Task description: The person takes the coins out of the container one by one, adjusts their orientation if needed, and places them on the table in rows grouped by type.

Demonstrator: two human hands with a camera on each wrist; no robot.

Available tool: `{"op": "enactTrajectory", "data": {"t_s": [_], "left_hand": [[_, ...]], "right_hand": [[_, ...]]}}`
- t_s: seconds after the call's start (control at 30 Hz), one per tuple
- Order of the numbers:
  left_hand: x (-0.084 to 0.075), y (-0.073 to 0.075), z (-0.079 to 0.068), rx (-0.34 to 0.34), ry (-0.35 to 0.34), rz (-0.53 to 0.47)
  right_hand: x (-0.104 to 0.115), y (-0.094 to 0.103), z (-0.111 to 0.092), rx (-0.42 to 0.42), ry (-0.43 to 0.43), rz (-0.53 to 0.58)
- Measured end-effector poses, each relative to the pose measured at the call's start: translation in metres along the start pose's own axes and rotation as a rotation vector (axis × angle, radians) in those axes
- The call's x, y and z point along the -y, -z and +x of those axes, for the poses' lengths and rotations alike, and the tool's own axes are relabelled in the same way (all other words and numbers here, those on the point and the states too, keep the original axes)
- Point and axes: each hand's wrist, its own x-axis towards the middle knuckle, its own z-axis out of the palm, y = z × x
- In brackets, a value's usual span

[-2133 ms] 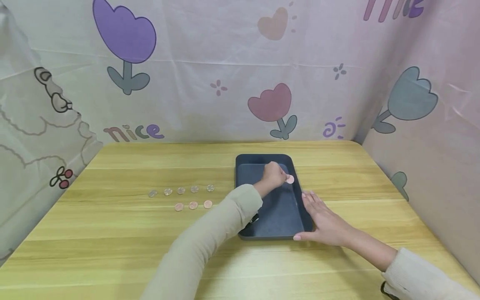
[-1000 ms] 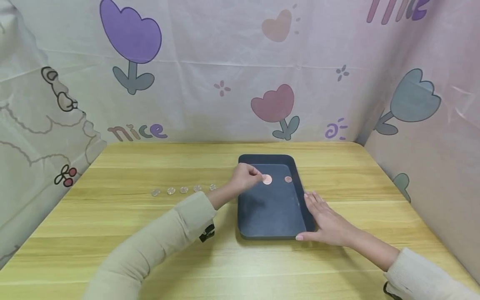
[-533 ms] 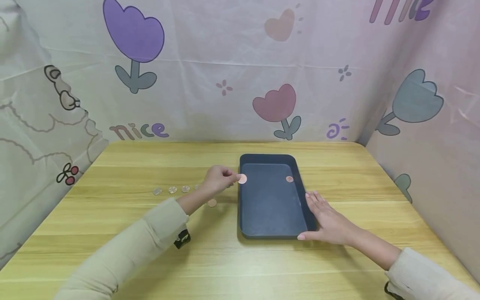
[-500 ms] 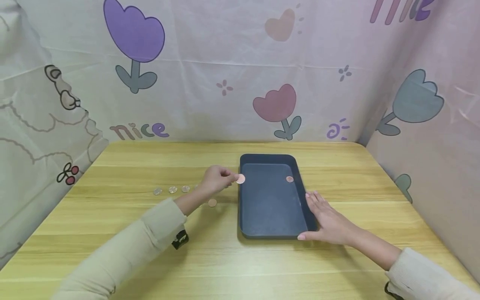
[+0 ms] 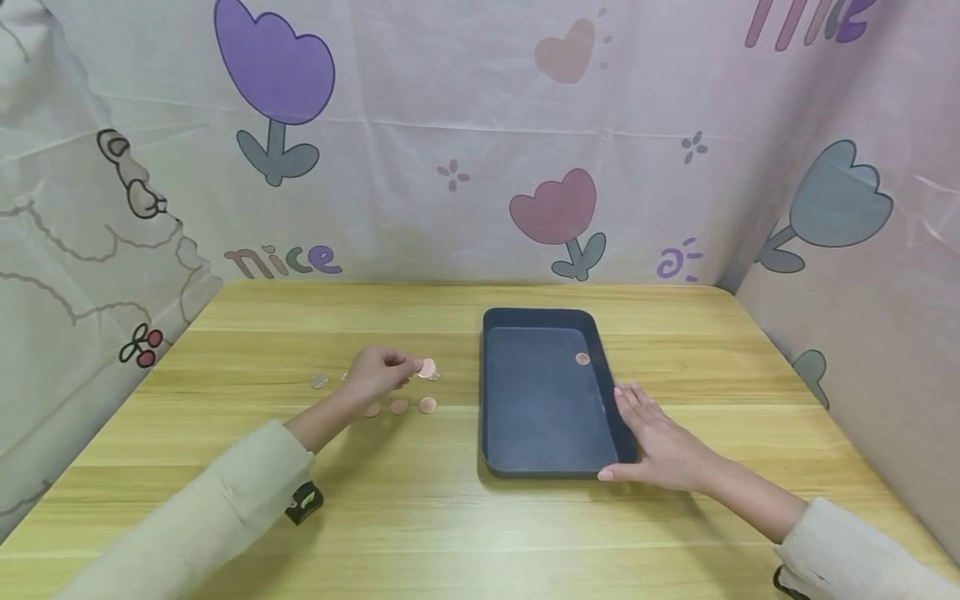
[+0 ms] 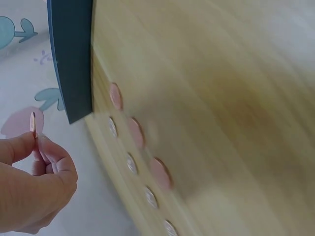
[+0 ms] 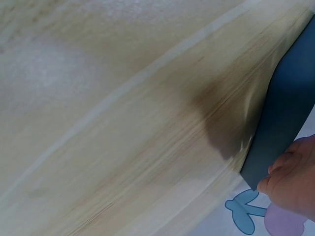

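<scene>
In the head view my left hand pinches a copper coin between thumb and fingertips, raised above the table left of the dark tray. The left wrist view shows this coin edge-on, upright in the pinch. Below the hand lies a row of copper coins. Behind it runs a row of silver coins, partly hidden by the hand. One copper coin lies in the tray near its far right. My right hand rests against the tray's right wall, fingers straight, thumb at the front corner.
All of this stands on a wooden table. A printed cloth hangs behind it and along both sides. Bare wood lies between the coin rows and the tray.
My left hand has moved left, out of the tray to above the coin rows, carrying a copper coin. Another copper coin stays behind in the tray. The right hand holds its place.
</scene>
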Motion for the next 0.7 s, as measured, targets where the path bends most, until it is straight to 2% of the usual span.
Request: {"op": "enactTrajectory", "data": {"t_s": [0.33, 0.7], "left_hand": [[0.023, 0.026, -0.015, -0.013, 0.009, 0.065], [0.057, 0.054, -0.027, -0.071, 0.023, 0.165]], "right_hand": [[0.0, -0.001, 0.0, 0.011, -0.009, 0.006], [0.001, 0.0, -0.001, 0.011, -0.009, 0.006]]}}
